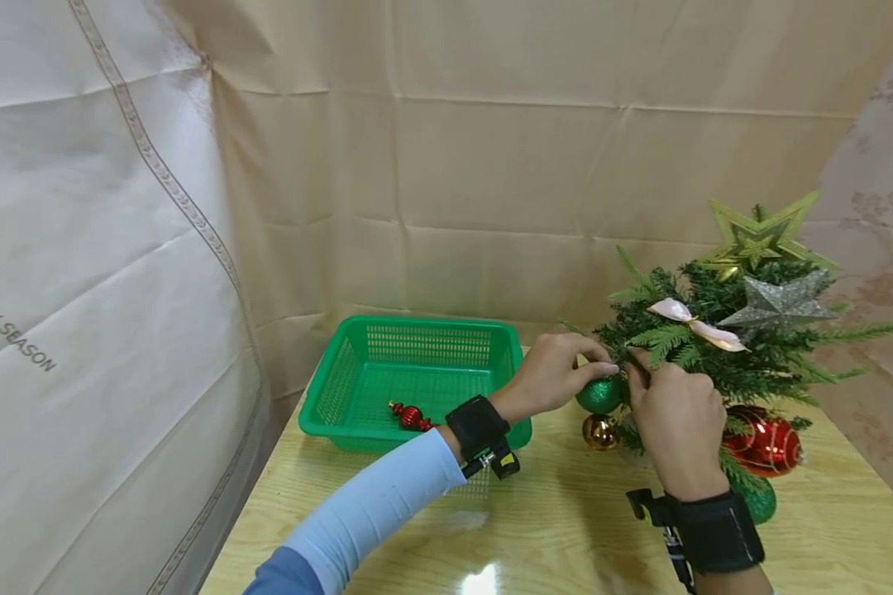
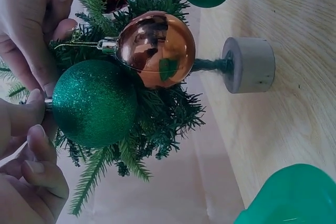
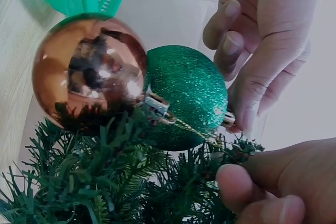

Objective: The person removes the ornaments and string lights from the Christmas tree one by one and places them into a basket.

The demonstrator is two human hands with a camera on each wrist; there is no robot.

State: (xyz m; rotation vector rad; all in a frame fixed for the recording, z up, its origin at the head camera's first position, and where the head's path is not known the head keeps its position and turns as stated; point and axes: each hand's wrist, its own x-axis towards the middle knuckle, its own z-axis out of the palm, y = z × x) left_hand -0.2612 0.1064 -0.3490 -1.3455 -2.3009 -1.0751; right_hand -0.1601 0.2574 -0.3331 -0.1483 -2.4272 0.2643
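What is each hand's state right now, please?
Left hand: closed, pinching the green glitter ball at its top.
Right hand: closed, pinching a tree branch tip.

- Green glitter ball ornament (image 2: 94, 106): round, sparkling, with a small metallic cap pinched in the fingers of the left hand (image 1: 554, 376); it sits against the outer branches, just beside a shiny copper ball ornament (image 2: 157, 51) hung by a gold cord.
- Tabletop artificial Christmas tree (image 1: 759, 359): upright on a round base, one branch tip held by the right hand (image 1: 680, 417).
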